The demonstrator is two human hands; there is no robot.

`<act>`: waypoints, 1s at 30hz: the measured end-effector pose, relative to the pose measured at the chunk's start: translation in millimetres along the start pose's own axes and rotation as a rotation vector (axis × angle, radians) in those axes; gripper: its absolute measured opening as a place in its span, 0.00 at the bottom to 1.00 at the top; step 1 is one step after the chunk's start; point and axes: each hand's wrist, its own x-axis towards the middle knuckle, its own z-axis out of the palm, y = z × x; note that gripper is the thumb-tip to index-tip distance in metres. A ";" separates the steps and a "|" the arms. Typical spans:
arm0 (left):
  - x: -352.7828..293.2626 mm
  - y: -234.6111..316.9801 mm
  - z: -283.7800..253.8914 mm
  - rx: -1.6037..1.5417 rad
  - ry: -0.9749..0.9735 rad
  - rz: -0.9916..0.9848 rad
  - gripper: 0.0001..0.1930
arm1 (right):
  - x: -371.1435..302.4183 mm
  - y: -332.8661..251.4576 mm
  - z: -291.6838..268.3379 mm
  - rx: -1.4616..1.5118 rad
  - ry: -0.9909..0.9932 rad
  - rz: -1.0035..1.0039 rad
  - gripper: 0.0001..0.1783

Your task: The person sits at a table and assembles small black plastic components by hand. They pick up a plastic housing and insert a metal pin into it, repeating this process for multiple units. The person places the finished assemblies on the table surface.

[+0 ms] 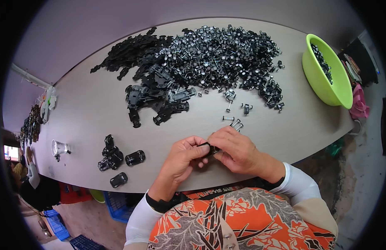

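Observation:
Close to the table's near edge, my left hand (184, 156) and my right hand (236, 151) meet, both closed around a small black toy car chassis (210, 146). Fingers cover most of it. Just beyond my right hand lie several loose wheel axles (228, 118), silver rods with black wheels. To the left of my left hand sit several black chassis with wheels fitted (135, 158), some clustered against each other. Farther off, a large heap of wheel axles (213, 54) adjoins a pile of flat black chassis (159, 77).
A lime-green basin (342, 93) holding more small dark parts stands at the right edge. At the left are a clear plastic cup (58, 147) and another person's arm (33, 173) beside a dark pile (31, 123). Blue crates (118, 208) sit below the table's near edge.

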 end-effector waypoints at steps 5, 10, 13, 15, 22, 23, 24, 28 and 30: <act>3.6 -7.5 6.1 -0.135 -0.073 -0.060 0.08 | -10.9 2.7 -7.4 0.005 -0.010 -0.009 0.27; 6.0 -15.0 15.2 -0.128 -0.068 -0.059 0.08 | -22.9 3.9 -3.5 0.042 0.013 -0.021 0.27; 6.5 -12.7 14.7 -0.046 -0.055 -0.023 0.08 | -19.1 1.2 -2.7 0.060 0.041 0.018 0.25; 6.3 -10.4 16.2 0.062 -0.040 0.009 0.08 | -15.3 -1.4 -7.9 0.123 0.042 0.097 0.22; 6.5 -5.8 13.8 0.095 0.023 0.119 0.09 | -7.2 48.8 -63.5 -0.411 0.062 0.406 0.05; 6.7 -4.8 15.3 0.099 0.020 0.100 0.10 | -7.4 52.7 -61.3 -0.463 0.043 0.383 0.05; 6.7 -2.9 18.1 0.103 0.016 0.081 0.10 | -8.0 56.7 -59.9 -0.516 0.025 0.360 0.06; 4.4 -2.4 18.2 0.100 0.006 0.076 0.12 | -13.9 66.5 -59.5 -0.437 0.067 0.385 0.04; 2.1 -2.9 16.9 0.102 0.016 0.084 0.12 | -14.0 56.5 -66.0 -0.309 0.101 0.473 0.03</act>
